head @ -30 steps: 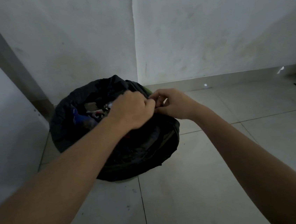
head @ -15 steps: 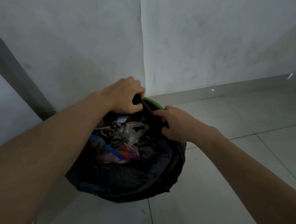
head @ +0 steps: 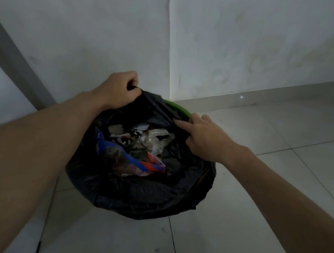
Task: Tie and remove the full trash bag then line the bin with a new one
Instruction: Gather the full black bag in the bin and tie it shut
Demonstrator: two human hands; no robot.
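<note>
A black trash bag (head: 148,196) lines a green bin whose rim (head: 177,107) shows only at the far right side. The bag stands open and full of wrappers, among them a blue and red packet (head: 143,164) and crumpled clear plastic (head: 155,138). My left hand (head: 120,90) grips the bag's far edge in a fist and holds it lifted above the bin. My right hand (head: 200,132) pinches the bag's right edge at the rim, fingers curled into the black plastic. The bin's body is hidden under the bag.
The bin stands in a corner of two white walls (head: 235,36), on a pale tiled floor (head: 269,167). A grey post (head: 10,54) slants down at the left. A thin dark rod (head: 38,245) lies on the floor at the front left.
My hands have parted from the bag's right edge. The left one has drawn the far edge up off the rim, baring the green rim, and the right one has shifted slightly along the right edge.
</note>
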